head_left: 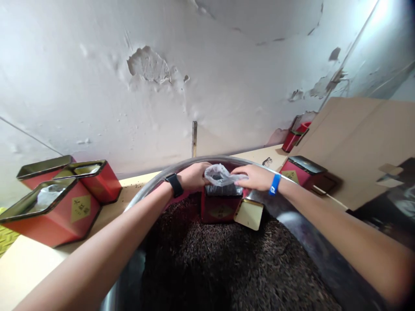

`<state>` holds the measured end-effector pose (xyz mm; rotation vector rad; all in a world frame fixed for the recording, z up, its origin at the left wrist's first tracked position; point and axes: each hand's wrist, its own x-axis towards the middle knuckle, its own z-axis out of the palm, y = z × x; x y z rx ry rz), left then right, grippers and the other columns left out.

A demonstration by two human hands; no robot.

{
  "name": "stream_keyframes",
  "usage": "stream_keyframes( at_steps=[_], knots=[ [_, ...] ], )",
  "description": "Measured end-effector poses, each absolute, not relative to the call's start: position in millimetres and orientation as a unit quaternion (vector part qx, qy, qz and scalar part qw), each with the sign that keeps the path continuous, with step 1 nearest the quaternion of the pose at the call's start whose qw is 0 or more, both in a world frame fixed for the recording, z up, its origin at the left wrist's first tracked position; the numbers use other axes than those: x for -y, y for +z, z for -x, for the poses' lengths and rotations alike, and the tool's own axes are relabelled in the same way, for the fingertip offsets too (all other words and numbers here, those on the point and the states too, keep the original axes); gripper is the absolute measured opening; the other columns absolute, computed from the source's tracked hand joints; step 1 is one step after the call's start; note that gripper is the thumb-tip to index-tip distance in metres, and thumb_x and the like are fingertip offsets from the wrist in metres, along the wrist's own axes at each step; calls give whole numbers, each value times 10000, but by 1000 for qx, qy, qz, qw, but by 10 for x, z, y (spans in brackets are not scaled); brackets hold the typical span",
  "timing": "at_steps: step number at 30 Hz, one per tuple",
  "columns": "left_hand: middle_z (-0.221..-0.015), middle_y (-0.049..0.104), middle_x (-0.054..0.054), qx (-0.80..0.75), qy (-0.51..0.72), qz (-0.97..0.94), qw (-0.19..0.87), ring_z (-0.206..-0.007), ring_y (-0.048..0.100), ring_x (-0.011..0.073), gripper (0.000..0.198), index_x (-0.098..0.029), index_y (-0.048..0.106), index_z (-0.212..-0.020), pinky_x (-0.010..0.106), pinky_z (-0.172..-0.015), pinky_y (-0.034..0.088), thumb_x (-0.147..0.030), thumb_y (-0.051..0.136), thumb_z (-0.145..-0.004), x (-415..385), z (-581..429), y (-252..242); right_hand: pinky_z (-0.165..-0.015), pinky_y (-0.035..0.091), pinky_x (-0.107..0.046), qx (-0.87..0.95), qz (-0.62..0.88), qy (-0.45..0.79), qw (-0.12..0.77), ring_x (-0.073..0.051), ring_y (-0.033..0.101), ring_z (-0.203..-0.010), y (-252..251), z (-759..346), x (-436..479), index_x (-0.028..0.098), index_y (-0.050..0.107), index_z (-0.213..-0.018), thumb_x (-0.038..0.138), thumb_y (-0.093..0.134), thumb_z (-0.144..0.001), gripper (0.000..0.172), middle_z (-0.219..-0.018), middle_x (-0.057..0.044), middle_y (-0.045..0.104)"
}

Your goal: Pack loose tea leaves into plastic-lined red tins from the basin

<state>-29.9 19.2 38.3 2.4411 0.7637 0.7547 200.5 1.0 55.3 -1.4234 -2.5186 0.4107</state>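
A clear plastic bag (218, 173) stands up out of a red tin (217, 208) with a yellow diamond label. My left hand (194, 175) grips the bag's mouth on the left side, its fingertips partly hidden behind the plastic. On the other side my right hand (254, 176) pinches the bag's edge between thumb and fingers. The tin sits upright on dark loose tea leaves (227, 259) inside a large round metal tub (142, 196). Leaning beside the tin, at its lower right, is a cream-coloured lid (249, 214).
Several red tins stand on the tabletop at left, one of them (78, 211) with plastic inside. Another red tin (303, 170) is at right, by a large cardboard sheet (366, 142). A peeling white wall (194, 77) rises behind the tub.
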Motion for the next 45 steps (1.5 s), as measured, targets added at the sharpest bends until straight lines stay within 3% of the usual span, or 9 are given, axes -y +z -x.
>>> stream_keyframes(
  at_steps=[4, 10, 16, 23, 28, 31, 34, 39, 45],
  knots=[
    [-896, 660, 47, -309, 303, -880, 194, -792, 585, 150, 321, -172, 654, -908, 265, -713, 444, -56, 454, -686, -118, 104, 279, -554, 409, -261, 820, 487, 223, 199, -117, 536, -528, 419, -1845, -25, 148, 608, -931, 233, 409, -768, 271, -667, -28, 614],
    [-840, 644, 30, -352, 405, -828, 165, -766, 569, 140, 217, -156, 652, -839, 239, -707, 432, -102, 521, -675, -76, -24, 240, -675, 431, -254, 841, 406, 277, 226, -149, 569, -794, 303, -1646, 42, 138, 570, -1006, 336, 633, -645, 416, -903, -42, 633],
    [-761, 607, 32, -341, 419, -799, 265, -696, 525, 115, 141, -120, 582, -822, 221, -642, 407, -225, 558, -731, -171, 17, 233, -472, 323, -238, 780, 517, 201, 290, -103, 455, -495, 439, -1668, 23, 136, 566, -686, 354, 611, -670, 223, -550, -4, 524],
    [-672, 458, -28, -340, 447, -792, 240, -610, 397, 75, 175, -143, 472, -777, 195, -567, 322, -288, 565, -748, -181, 118, 348, -424, 302, -225, 756, 525, 204, 332, -82, 391, -402, 711, -2070, 12, 162, 520, -1031, 353, 481, -790, 310, -542, 16, 545],
    [-657, 415, -33, -345, 457, -792, 212, -621, 379, 74, 177, -147, 440, -742, 191, -571, 313, -294, 535, -768, -213, 248, 409, -638, 400, -273, 830, 463, 176, 258, -164, 558, -735, 623, -2074, -46, 167, 612, -1002, 489, 468, -780, 416, -871, -71, 641],
    [-663, 431, -31, -343, 438, -802, 217, -616, 391, 71, 157, -144, 452, -752, 190, -567, 330, -283, 518, -777, -211, 261, 428, -590, 373, -277, 873, 452, 116, 143, -165, 543, -653, 579, -1968, -24, 206, 667, -850, 484, 638, -633, 354, -732, -33, 640],
    [-700, 470, -24, -346, 437, -786, 267, -621, 439, 67, 151, -144, 457, -784, 189, -573, 373, -276, 529, -767, -222, 248, 421, -553, 355, -280, 868, 471, 64, 145, -136, 513, -558, 578, -1915, 6, 210, 673, -750, 350, 551, -725, 188, -608, -16, 606],
    [-777, 564, 18, -344, 418, -771, 334, -719, 538, 99, 162, -136, 482, -845, 236, -669, 442, -230, 548, -731, -187, 88, 296, -569, 466, -287, 763, 482, 327, 280, -132, 581, -563, 521, -1815, 38, 167, 591, -728, 142, 504, -695, 96, -626, -25, 618],
    [-847, 599, 61, -326, 288, -846, 310, -693, 515, 129, 336, -104, 508, -987, 243, -590, 413, -224, 577, -680, -58, -91, 180, -683, 517, -330, 651, 449, 513, 334, -166, 622, -748, 504, -1749, 84, 170, 611, -852, 222, 577, -705, 160, -818, -68, 654]
  ],
)
